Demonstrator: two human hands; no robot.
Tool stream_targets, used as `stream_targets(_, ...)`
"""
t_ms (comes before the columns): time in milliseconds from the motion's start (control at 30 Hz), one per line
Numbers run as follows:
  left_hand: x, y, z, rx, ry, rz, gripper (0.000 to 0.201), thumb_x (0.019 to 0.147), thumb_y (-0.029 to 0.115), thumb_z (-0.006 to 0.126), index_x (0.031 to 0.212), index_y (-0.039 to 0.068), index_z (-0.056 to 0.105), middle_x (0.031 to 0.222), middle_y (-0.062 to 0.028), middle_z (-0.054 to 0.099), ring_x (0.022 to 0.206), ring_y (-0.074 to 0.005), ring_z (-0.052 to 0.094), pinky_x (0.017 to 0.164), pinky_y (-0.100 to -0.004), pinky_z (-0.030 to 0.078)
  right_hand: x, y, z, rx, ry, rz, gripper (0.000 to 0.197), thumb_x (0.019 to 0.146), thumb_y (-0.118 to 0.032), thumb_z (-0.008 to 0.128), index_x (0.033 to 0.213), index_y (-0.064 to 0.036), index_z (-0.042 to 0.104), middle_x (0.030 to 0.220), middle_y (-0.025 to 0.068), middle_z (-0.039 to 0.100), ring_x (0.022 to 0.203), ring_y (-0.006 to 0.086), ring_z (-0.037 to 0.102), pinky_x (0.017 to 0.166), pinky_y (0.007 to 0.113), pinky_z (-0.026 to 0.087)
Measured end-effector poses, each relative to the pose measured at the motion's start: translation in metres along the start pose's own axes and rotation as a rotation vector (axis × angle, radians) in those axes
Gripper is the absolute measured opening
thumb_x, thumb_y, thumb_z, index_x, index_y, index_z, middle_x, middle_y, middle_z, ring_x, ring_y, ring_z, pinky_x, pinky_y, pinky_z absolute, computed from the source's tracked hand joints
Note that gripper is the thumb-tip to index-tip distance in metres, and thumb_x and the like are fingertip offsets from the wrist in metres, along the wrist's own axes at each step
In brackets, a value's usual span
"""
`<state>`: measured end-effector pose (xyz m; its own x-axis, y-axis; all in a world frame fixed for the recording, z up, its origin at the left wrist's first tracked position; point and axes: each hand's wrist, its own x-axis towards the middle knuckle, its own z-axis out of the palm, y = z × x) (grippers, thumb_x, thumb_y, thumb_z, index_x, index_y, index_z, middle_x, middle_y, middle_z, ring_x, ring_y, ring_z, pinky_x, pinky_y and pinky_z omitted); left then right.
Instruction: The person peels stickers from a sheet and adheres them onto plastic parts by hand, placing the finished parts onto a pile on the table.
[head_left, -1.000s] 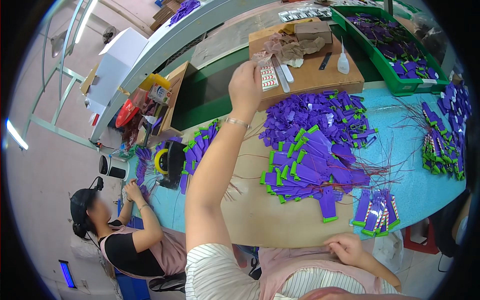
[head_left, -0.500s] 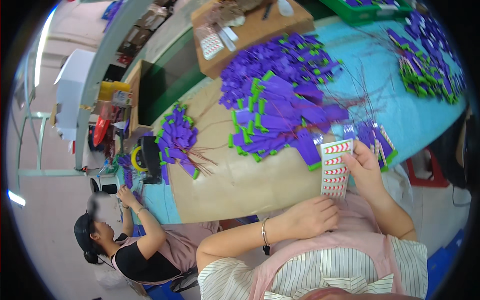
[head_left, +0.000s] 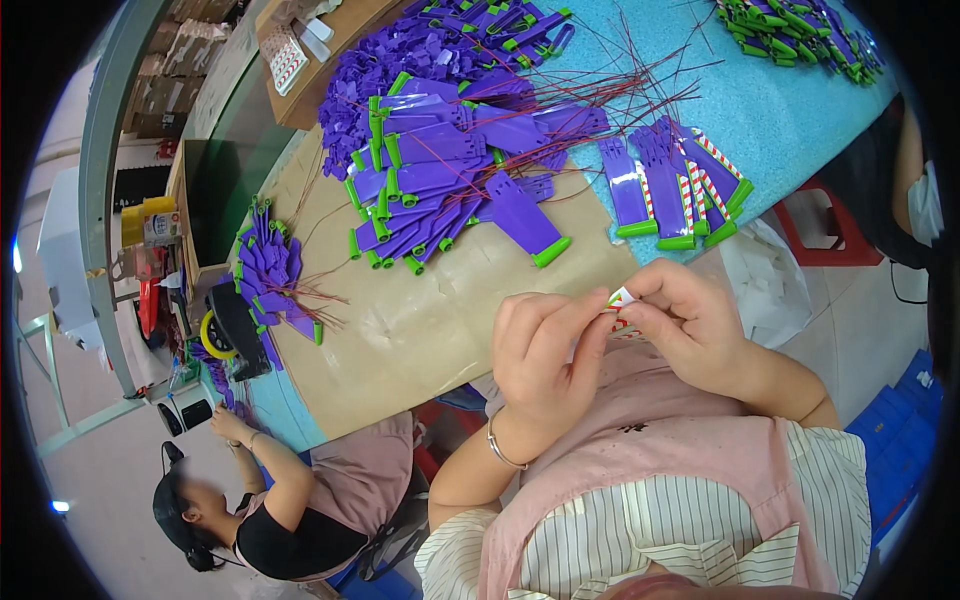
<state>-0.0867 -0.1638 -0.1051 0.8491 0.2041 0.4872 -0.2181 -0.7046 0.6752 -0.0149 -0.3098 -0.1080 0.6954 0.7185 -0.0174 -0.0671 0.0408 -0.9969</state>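
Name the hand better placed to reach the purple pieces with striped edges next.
The right hand, I judge: it is closer to those purple pieces, with the left hand farther off to the left. Both hold the sticker sheet, so neither is free.

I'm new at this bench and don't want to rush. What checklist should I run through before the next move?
1. Sticker sheet in hand: ok, the right hand grips it.
2. Left hand in place: ok, its fingertips are at the sheet's edge.
3. Any strip lifted off the sheet: cannot tell, the hands cover most of it.
4. Plain purple piece in clear view: ok, no stripe shows on it.
5. Red wires untangled: not ok, they cross one another.
6. Striped pieces apart: not ok, several overlap.
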Motion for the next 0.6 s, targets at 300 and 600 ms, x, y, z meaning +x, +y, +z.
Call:
stream_targets(300,0.005,0.006,-0.004,-0.181,-0.119,-0.099,0.010,0.069,0.001,0.064,0.078,0.003,0.059,0.069,-0.0070,0.052,0.064,-0.0211,0.048,0.054,-0.0296,0.037,-0.001,-0.002,-0.003,-0.123,0.086,-0.216,0.011,0.083,-0.001,0.053,0.093,0.0004,0.056,0.079,0.0063,0.060,0.067,0.0112,0.060,0.057,0.021,0.046)
stream_targets(600,0.010,0.001,0.004,0.241,-0.021,0.225,0.020,0.066,0.007,0.068,0.085,0.006,0.063,0.075,-0.0041,0.052,0.067,-0.0191,0.048,0.057,-0.0290,0.039,-0.004,-0.004,-0.008,-0.114,0.038,-0.068,0.004,0.084,-0.001,0.051,0.086,0.0024,0.052,0.071,0.0056,0.057,0.059,0.0061,0.054,0.048,0.020,0.039)
